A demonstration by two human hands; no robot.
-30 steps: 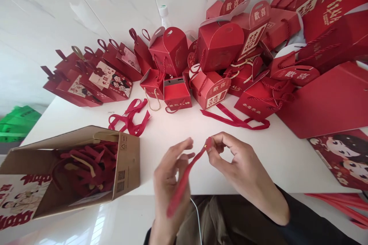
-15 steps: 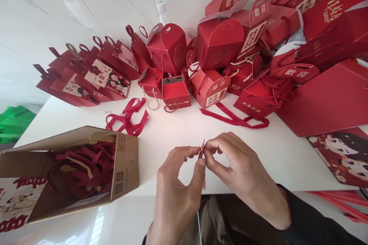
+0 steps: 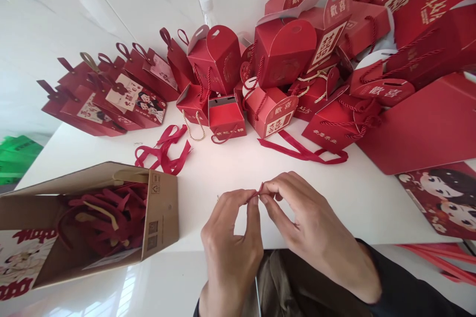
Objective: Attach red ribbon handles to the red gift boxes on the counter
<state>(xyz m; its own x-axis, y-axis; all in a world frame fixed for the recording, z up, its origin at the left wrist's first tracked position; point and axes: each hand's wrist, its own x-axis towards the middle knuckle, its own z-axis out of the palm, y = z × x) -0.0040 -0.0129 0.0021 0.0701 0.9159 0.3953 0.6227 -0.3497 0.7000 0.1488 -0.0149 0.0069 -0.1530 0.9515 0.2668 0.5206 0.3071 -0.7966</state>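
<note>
My left hand (image 3: 232, 237) and my right hand (image 3: 308, 228) meet fingertip to fingertip above the front of the white table (image 3: 208, 218). Both are closed in a pinch on a small red strip (image 3: 260, 192). Only a sliver of it shows between the fingers, so its exact kind is hard to tell. Left of my left hand, an open cardboard box (image 3: 163, 213) lies on its side with dark red strap pieces (image 3: 111, 218) and a few tan ones in it. Beyond my hands lie loose red ribbons, one bunch (image 3: 167, 151) at left and one length (image 3: 305, 151) at right.
Red gift bags (image 3: 111, 96) with loop handles stand back left. Several red gift boxes (image 3: 213, 59) with cord handles crowd the back, near a clear bottle (image 3: 207, 7). At right are a large red box (image 3: 420, 126) and a printed bag (image 3: 442, 198). A green bag (image 3: 17, 158) is far left.
My left thumb has come up against the forefinger, and the red strip has turned from upright to nearly flat, mostly covered by fingertips. The view has shifted slightly.
</note>
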